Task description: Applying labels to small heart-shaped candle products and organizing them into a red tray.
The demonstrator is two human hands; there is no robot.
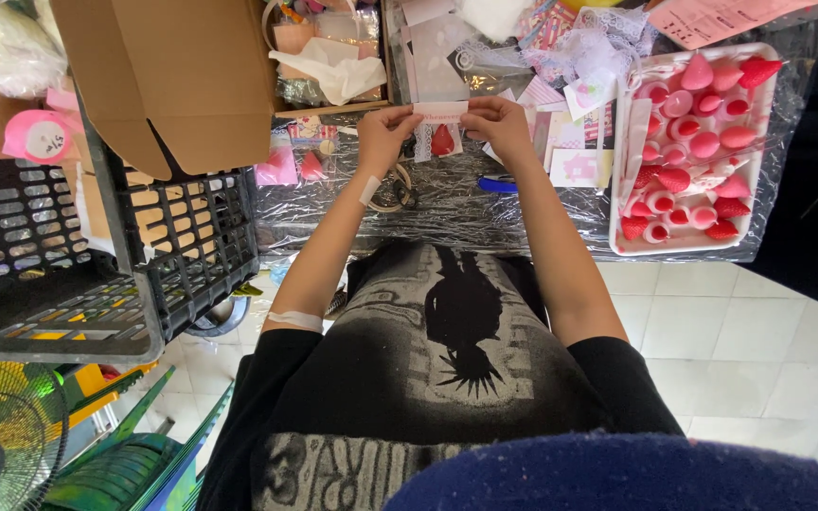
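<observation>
Pinching a small packet (pixel 440 121) (red piece inside), both hands' fingers (pixel 400 115) closed.

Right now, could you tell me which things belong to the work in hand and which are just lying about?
In hand: left hand and right hand hold small packet; white tray of strawberry pieces.
Lying about: cardboard box, black crates, green fan.

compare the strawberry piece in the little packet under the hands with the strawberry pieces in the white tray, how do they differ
The packet strawberry is a single red piece sealed in a small clear packet below the paper header that the left hand and right hand pinch. The tray strawberries are many, loose and unpacked, lying at all angles in the white tray. The packet one points up; the tray ones mix red and pink. Both are small cone-shaped strawberry forms.
</observation>
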